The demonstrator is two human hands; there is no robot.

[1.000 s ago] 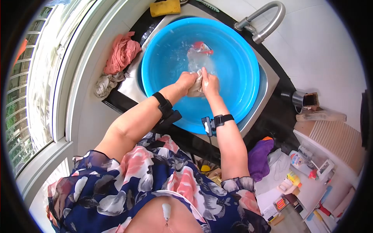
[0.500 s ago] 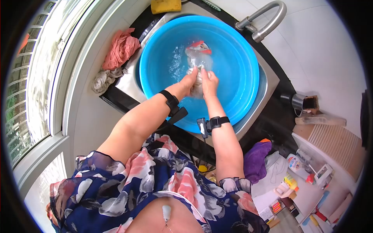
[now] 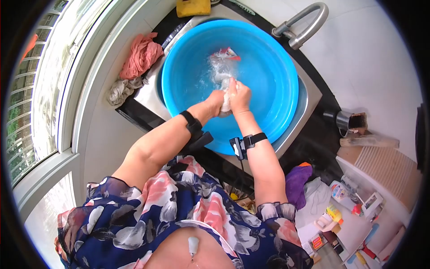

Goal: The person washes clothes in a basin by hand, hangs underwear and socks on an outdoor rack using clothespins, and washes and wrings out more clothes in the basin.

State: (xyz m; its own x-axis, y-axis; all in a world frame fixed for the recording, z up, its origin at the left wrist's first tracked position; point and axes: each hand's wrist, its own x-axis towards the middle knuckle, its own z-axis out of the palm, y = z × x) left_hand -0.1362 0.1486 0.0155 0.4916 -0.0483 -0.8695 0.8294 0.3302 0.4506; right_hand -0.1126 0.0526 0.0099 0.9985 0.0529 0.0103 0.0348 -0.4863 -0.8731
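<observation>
One cloth (image 3: 225, 104), long axis pointing forward, clenched in left hand (image 3: 215, 101) and right hand (image 3: 240, 96)

Two hands (image 3: 217, 102) (image 3: 240, 96), one basin (image 3: 271, 85), one faucet (image 3: 312, 29) and two straps (image 3: 191, 120) (image 3: 256, 139) show.

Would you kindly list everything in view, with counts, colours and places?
Basin: 1, blue, in sink
Sink: 1, silver, around basin
Wet cloth: 1, whitish, both hands, in basin
Print or packet: 1, red and white, in basin
Tap: 1, silver, far right of basin
Crumpled cloth: 1, pink, left of basin
Rag: 1, greyish, beside pink cloth
Sponge: 1, yellow, far-left counter
Counter: 1, black, around sink
Window: 1, white-framed, left
Towel: 1, purple, lower right
Small items: uncounted, mixed, lower right
Dress: 1, navy floral, bottom
Straps: 2, black, on forearms
Left hand: 1, bare, on cloth
Right hand: 1, bare, on cloth
</observation>
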